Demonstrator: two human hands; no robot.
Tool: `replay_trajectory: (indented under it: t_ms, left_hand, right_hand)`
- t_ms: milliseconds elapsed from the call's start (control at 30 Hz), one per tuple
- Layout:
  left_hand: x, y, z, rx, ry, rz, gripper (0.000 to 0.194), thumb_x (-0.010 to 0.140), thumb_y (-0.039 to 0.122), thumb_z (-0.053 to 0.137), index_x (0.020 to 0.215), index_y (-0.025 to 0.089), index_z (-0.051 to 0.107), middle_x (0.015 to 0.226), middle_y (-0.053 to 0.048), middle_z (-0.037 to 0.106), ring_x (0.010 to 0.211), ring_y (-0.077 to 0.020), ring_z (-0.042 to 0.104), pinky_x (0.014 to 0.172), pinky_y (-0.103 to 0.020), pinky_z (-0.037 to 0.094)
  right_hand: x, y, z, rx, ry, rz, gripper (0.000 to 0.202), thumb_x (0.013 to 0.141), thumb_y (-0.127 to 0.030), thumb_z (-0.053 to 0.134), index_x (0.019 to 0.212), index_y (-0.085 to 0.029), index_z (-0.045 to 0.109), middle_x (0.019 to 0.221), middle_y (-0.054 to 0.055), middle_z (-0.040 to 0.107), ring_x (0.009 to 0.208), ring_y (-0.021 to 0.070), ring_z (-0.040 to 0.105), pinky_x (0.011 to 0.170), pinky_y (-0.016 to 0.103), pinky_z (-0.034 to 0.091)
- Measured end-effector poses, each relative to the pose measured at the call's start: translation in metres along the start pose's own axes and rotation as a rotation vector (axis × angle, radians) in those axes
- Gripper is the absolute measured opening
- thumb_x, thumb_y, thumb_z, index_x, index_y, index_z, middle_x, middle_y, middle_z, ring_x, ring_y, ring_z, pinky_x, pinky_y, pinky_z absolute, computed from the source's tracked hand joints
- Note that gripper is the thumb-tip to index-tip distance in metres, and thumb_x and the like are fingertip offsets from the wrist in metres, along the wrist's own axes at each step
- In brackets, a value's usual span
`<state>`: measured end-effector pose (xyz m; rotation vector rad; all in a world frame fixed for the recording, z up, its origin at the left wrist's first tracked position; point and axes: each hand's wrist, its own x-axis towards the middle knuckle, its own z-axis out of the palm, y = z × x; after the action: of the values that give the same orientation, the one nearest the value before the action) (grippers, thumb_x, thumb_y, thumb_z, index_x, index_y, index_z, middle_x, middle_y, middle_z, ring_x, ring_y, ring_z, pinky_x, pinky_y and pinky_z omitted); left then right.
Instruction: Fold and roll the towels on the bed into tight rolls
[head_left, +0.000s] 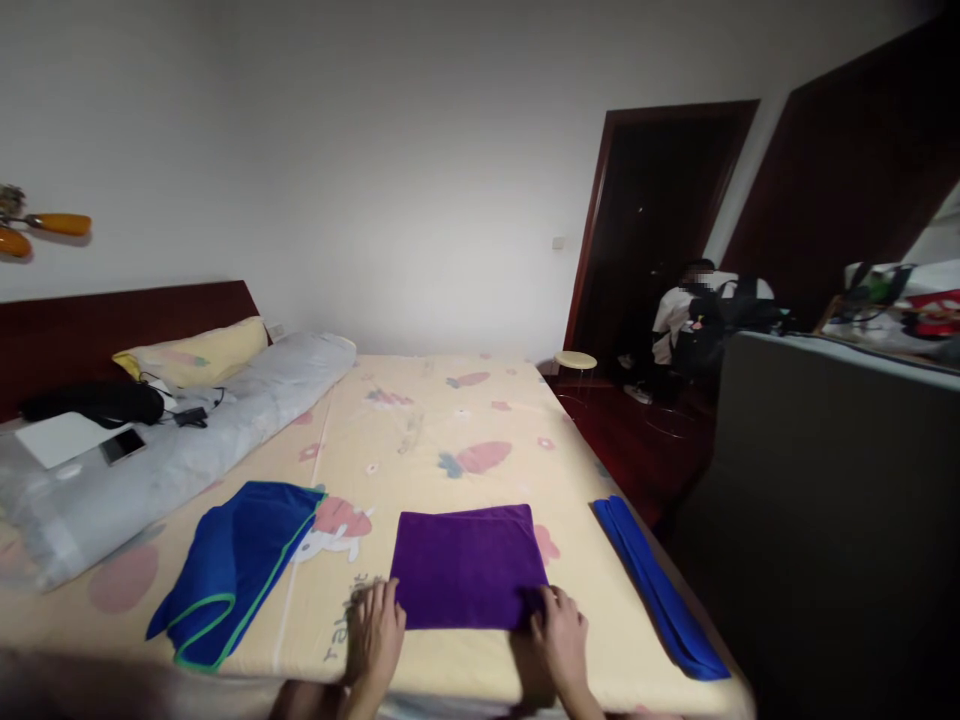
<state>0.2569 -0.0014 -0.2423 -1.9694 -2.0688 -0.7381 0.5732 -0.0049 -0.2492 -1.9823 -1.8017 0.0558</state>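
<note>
- Head view, nearest: the left hand (381, 625) at the lower left corner of the purple cloth (466, 570), fingers together and slightly curled; whether they pinch the edge, I cannot tell.
- Right hand (561, 632) at the lower right corner, fingers bent over the cloth's edge; again I cannot tell if they grip.
- Purple cloth flat in a rectangle near the bed's near edge, between two blue cloths.
- To its right, a blue strip of cloth (652, 585), folded long and narrow; to its left, a green-edged blue cloth (240, 560), loosely spread.
- Beneath them, a cream bedsheet (405, 430) printed with carrots.
- Farther left, a phone (124, 446) on a grey quilt (195, 470), a yellow pillow (199, 355) beyond.
- Beyond the bed, a round stool (575, 360) and a seated person (669, 312) near a dark door (660, 180).
</note>
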Motion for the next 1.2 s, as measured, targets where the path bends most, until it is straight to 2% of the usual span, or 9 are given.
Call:
replay_trajectory:
  t_ms: [133, 233, 333, 500, 567, 667, 867, 1033, 1200]
  left_hand:
    - [-0.020, 0.060, 0.018, -0.146, -0.090, 0.261, 0.046, 0.080, 0.005, 0.039, 0.114, 0.023, 0.062, 0.112, -0.004, 0.068, 0.107, -0.0194, 0.060, 0.097, -0.037, 0.046]
    - [-0.030, 0.079, 0.027, -0.174, -0.179, 0.310, 0.050, 0.076, 0.006, 0.042, 0.119, 0.023, 0.061, 0.123, -0.004, 0.065, 0.118, -0.0212, 0.056, 0.105, -0.040, 0.042]
    - [-0.032, 0.052, 0.028, -0.133, -0.229, 0.281, 0.047, 0.077, 0.010, 0.045, 0.119, 0.023, 0.062, 0.123, -0.005, 0.066, 0.117, -0.0230, 0.056, 0.104, -0.042, 0.042]
    - [-0.030, -0.037, 0.010, -0.010, -0.167, 0.246, 0.047, 0.080, 0.012, 0.046, 0.120, 0.028, 0.063, 0.123, -0.003, 0.067, 0.117, -0.0235, 0.055, 0.102, -0.042, 0.041]
    - [-0.030, -0.057, 0.004, 0.004, -0.181, 0.309, 0.050, 0.079, 0.011, 0.047, 0.123, 0.031, 0.061, 0.126, -0.001, 0.065, 0.118, -0.0222, 0.054, 0.103, -0.041, 0.039]
    - [-0.027, -0.056, 0.002, 0.024, -0.198, 0.309, 0.052, 0.077, 0.009, 0.048, 0.122, 0.030, 0.061, 0.128, -0.001, 0.064, 0.122, -0.0216, 0.051, 0.105, -0.040, 0.036]
    - [-0.012, -0.030, -0.005, -0.031, -0.226, 0.237, 0.046, 0.076, 0.003, 0.043, 0.110, 0.027, 0.064, 0.119, -0.001, 0.067, 0.115, -0.0192, 0.055, 0.104, -0.039, 0.035]
    - [-0.008, -0.037, -0.021, -0.163, -0.185, 0.287, 0.033, 0.077, 0.005, 0.041, 0.092, 0.024, 0.063, 0.096, -0.002, 0.069, 0.098, -0.0189, 0.060, 0.098, -0.039, 0.040]
    - [-0.011, -0.049, -0.009, -0.232, -0.206, 0.126, 0.030, 0.077, 0.012, 0.041, 0.094, 0.024, 0.064, 0.094, -0.003, 0.070, 0.094, -0.0194, 0.065, 0.089, -0.035, 0.049]
  right_hand:
    - [-0.018, -0.065, 0.013, 0.121, -0.037, -0.258, 0.048, 0.075, -0.006, 0.045, 0.114, -0.028, 0.059, 0.117, 0.004, 0.063, 0.106, 0.0221, 0.054, 0.092, 0.037, 0.034]
    - [-0.025, -0.090, 0.020, 0.141, -0.109, -0.314, 0.042, 0.077, -0.011, 0.049, 0.114, -0.029, 0.058, 0.116, 0.003, 0.063, 0.104, 0.0218, 0.054, 0.090, 0.036, 0.034]
    - [-0.025, -0.070, 0.021, 0.091, -0.111, -0.311, 0.043, 0.076, -0.011, 0.050, 0.114, -0.028, 0.059, 0.118, 0.004, 0.063, 0.106, 0.0229, 0.054, 0.093, 0.038, 0.033]
    - [-0.023, 0.025, 0.016, -0.028, -0.023, -0.216, 0.050, 0.073, -0.009, 0.046, 0.119, -0.027, 0.059, 0.121, 0.007, 0.064, 0.110, 0.0248, 0.055, 0.092, 0.041, 0.035]
    - [-0.022, 0.051, 0.015, -0.055, -0.002, -0.213, 0.047, 0.075, -0.013, 0.047, 0.119, -0.027, 0.059, 0.121, 0.007, 0.064, 0.108, 0.0257, 0.056, 0.091, 0.043, 0.036]
    - [-0.020, 0.058, 0.013, -0.071, 0.012, -0.234, 0.043, 0.076, -0.017, 0.049, 0.116, -0.027, 0.060, 0.120, 0.007, 0.065, 0.108, 0.0260, 0.055, 0.092, 0.044, 0.036]
    - [-0.009, 0.038, 0.006, -0.086, 0.024, -0.211, 0.040, 0.076, -0.011, 0.044, 0.109, -0.026, 0.060, 0.124, 0.005, 0.064, 0.111, 0.0244, 0.054, 0.093, 0.044, 0.032]
    - [-0.003, 0.038, -0.012, -0.022, -0.017, -0.258, 0.022, 0.079, -0.017, 0.046, 0.094, -0.025, 0.061, 0.103, 0.004, 0.069, 0.101, 0.0228, 0.056, 0.091, 0.043, 0.031]
    - [-0.001, 0.036, -0.017, 0.023, -0.076, -0.189, 0.016, 0.083, -0.022, 0.044, 0.084, -0.023, 0.060, 0.087, 0.003, 0.067, 0.089, 0.0217, 0.057, 0.091, 0.043, 0.033]
